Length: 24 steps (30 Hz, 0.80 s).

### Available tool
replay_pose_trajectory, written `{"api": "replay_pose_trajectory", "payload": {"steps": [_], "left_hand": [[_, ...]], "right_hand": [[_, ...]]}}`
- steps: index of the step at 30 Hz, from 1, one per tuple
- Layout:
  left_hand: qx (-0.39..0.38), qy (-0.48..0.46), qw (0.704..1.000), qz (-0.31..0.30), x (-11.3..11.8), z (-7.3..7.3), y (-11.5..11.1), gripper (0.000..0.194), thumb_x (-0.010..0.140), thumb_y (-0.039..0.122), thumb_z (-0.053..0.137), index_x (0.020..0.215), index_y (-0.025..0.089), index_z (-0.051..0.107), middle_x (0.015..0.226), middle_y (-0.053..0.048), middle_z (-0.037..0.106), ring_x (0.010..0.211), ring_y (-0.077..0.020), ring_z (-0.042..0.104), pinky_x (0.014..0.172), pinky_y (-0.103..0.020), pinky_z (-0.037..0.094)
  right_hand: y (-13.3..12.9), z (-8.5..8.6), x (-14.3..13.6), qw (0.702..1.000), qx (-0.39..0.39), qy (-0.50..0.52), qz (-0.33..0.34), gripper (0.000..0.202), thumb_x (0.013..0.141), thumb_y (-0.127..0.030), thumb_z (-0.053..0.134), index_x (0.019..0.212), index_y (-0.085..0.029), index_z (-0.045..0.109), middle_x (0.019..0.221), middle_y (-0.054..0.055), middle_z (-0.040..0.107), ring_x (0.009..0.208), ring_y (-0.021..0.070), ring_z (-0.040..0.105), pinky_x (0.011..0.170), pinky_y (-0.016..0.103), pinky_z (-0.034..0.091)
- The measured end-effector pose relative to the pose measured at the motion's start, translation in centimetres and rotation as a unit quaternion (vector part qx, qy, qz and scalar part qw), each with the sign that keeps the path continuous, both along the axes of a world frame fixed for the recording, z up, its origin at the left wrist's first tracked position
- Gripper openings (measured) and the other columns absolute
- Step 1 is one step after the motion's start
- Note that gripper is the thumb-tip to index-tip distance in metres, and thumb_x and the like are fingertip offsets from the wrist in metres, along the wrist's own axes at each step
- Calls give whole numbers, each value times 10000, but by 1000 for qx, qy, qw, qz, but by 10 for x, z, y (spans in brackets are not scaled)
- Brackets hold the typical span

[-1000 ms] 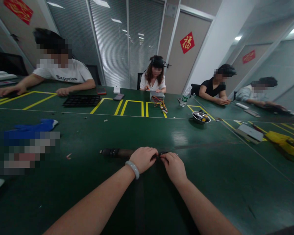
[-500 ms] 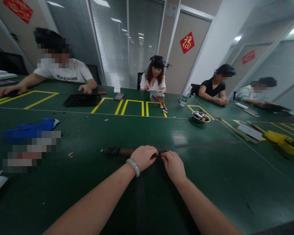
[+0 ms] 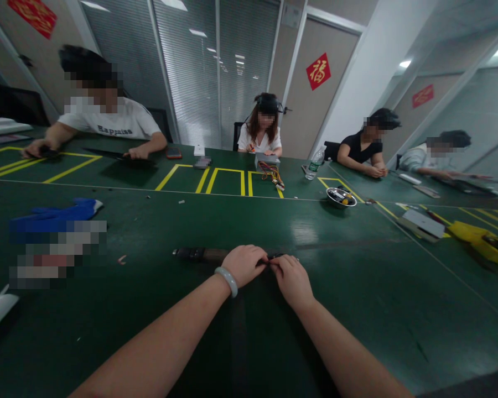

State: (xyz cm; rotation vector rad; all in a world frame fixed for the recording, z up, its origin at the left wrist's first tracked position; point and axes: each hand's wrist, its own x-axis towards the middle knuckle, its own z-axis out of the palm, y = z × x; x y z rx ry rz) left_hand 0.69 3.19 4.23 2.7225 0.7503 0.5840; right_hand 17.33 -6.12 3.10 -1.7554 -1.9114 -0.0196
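The left hand point(image 3: 244, 266) curls over the dark rod point(image 3: 188, 254), and the right hand point(image 3: 292, 281) nearly meets it fingertip to fingertip; how firmly either grips, I cannot tell. The rod lies along the green table point(image 3: 216, 221). Beyond, a co-worker point(image 3: 120, 119) has just tilted up a black tray point(image 3: 111, 155), apparently without affecting the close fingerwork here

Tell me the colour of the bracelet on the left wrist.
The bracelet is pale grey, close to white; it shows best in the head view.
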Motion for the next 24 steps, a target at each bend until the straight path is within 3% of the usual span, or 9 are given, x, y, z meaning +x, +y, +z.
{"api": "replay_pose_trajectory", "payload": {"steps": [4,12,20,24], "left_hand": [[-2,5,1000,-6,0,1,-1,116,885,310,581,936,225,642,1018,-4,673,972,-181,595,900,-330,430],[4,26,999,44,3,5,-7,135,846,284,615,965,229,583,910,-2,652,881,-197,604,795,-340,459],[46,-2,998,50,7,2,-11,72,812,192,625,869,208,583,1064,-37,648,1045,-209,566,1019,-406,356],[31,4,999,29,8,-1,-10,88,818,153,595,887,205,613,1047,-34,663,1014,-195,587,1023,-398,365]], "right_hand": [[0,-2,-1,1000,2,19,-9,143,905,-193,497,944,-217,632,937,37,647,892,191,572,860,345,407],[2,-2,-1,999,0,33,-21,131,888,-187,507,913,-213,634,898,34,644,865,187,576,829,329,416],[2,0,-1,999,-5,34,-16,138,869,-157,524,914,-213,642,891,27,643,852,182,567,820,321,414],[1,2,-1,999,-12,36,-11,145,873,-163,517,918,-215,645,913,34,651,866,188,573,825,329,415]]}}
